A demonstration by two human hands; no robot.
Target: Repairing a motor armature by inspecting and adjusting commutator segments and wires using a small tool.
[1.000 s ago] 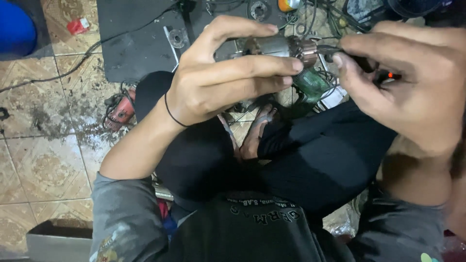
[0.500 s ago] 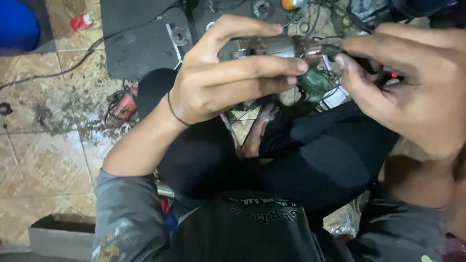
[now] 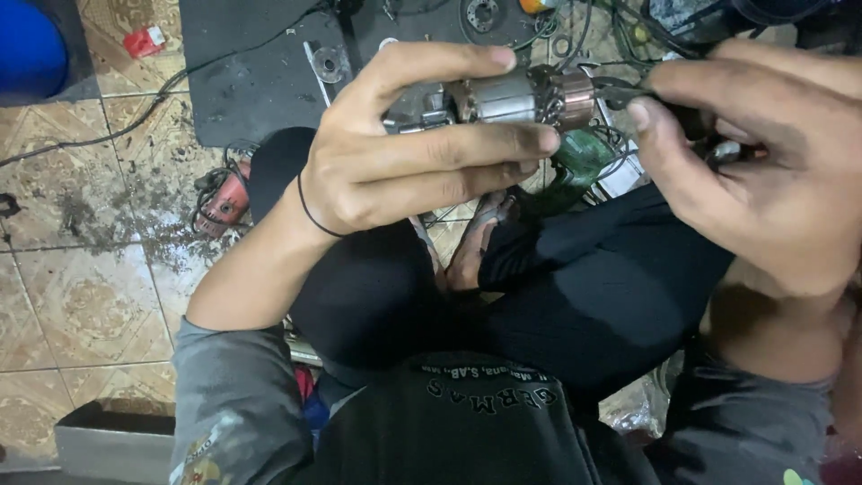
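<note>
A person sits cross-legged on a tiled floor (image 3: 81,296), seen from above. The left hand (image 3: 395,153) is closed around a motor armature (image 3: 516,97), fingers wrapped over its grey core, holding it level above the knees. Its copper-coloured commutator (image 3: 575,90) sticks out to the right. The right hand (image 3: 763,171) pinches a dark pliers-like tool (image 3: 628,92) whose tip touches the commutator. A black mat (image 3: 260,81) lies near the floor's far edge, a red power tool (image 3: 220,202) beside the left knee.
</note>
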